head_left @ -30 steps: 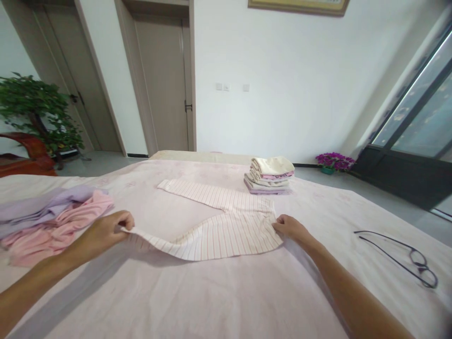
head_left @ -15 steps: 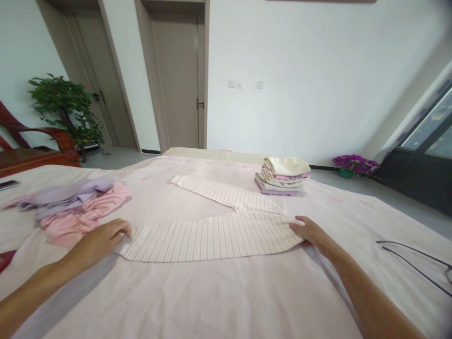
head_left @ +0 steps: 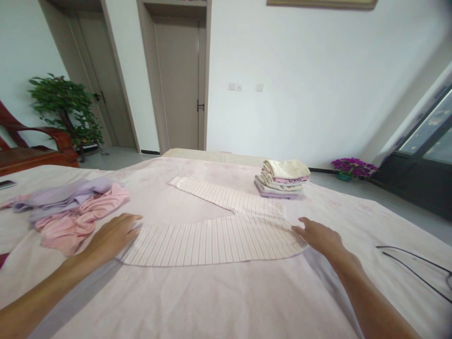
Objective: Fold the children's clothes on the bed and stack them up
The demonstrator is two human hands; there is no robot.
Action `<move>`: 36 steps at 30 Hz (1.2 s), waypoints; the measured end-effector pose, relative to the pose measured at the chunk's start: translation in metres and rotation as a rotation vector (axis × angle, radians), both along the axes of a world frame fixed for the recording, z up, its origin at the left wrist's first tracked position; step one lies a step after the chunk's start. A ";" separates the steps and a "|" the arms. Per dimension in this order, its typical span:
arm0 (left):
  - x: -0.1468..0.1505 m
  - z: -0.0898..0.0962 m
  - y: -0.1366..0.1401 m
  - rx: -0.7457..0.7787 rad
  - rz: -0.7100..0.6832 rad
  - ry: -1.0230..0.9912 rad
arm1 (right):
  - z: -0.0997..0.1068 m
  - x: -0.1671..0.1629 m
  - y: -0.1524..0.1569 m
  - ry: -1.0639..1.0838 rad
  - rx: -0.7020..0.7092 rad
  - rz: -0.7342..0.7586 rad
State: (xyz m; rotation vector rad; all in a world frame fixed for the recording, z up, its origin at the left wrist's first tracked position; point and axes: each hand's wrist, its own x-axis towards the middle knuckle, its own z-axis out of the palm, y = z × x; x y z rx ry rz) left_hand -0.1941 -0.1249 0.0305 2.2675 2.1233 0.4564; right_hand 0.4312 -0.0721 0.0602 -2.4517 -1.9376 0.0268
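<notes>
With fingers wide apart, the left hand (head_left: 115, 234) is at nine o'clock of the striped pants (head_left: 208, 241). The right hand (head_left: 320, 238), wide too, is at three. Arms (head_left: 374, 292) reach in from seven and five. The pants lie flat.

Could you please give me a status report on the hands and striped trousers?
Left hand open at cuff of striped trousers. Right hand open at waist. Trousers laid out, legs apart. Folded clothes stack beyond the waist, not on them.
</notes>
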 end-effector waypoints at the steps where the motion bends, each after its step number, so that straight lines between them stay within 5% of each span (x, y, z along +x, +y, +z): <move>1: 0.015 0.002 0.005 0.035 -0.071 0.021 | 0.006 -0.010 0.001 -0.030 0.075 0.030; 6: 0.141 0.012 0.029 0.085 -0.418 0.027 | 0.000 -0.076 0.025 -0.065 0.269 0.404; 9: 0.205 0.006 0.039 0.044 -0.649 0.009 | -0.023 -0.100 0.040 -0.082 0.218 0.513; 12: 0.228 -0.009 0.044 -0.080 -0.786 0.026 | -0.045 -0.096 0.044 -0.054 0.090 0.512; 20: 0.185 -0.017 0.032 -0.197 -0.867 0.078 | -0.055 -0.047 0.040 -0.065 0.060 0.421; 27: 0.155 -0.015 0.017 -0.179 -0.845 0.079 | -0.042 -0.078 0.043 -0.107 0.116 0.339; 32: 0.129 -0.016 0.012 -0.149 -0.836 0.068 | -0.054 -0.096 0.044 -0.041 0.078 0.388; 36: 0.082 -0.015 0.005 -0.127 -0.735 0.105 | -0.063 -0.092 0.045 -0.041 0.093 0.385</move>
